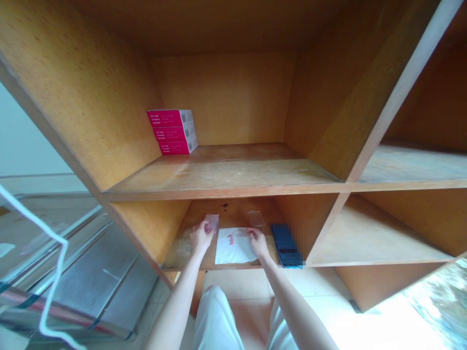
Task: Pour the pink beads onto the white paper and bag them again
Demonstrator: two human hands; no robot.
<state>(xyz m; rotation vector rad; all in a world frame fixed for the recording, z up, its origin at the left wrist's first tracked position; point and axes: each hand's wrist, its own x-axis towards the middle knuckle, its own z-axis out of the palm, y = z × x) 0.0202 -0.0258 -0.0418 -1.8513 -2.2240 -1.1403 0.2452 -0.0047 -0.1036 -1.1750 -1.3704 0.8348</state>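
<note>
On the lower shelf lies a white sheet [233,252] with a small cluster of pink-red pieces [231,239] on it. My left hand [201,236] is to the left of the sheet, its fingers closed at the lower end of a small clear bag [212,222]. At the sheet's upper right corner is my right hand [256,240], its fingers pinched together; what lies between them is too small to make out. Another clear bag [256,218] lies flat just behind my right hand.
A dark phone-like object [286,245], partly pixelated, lies right of the sheet. Three stacked pink boxes [171,132] stand on the upper shelf [226,175]. Metal-framed panels [98,272] and a white cable [54,282] are at the left.
</note>
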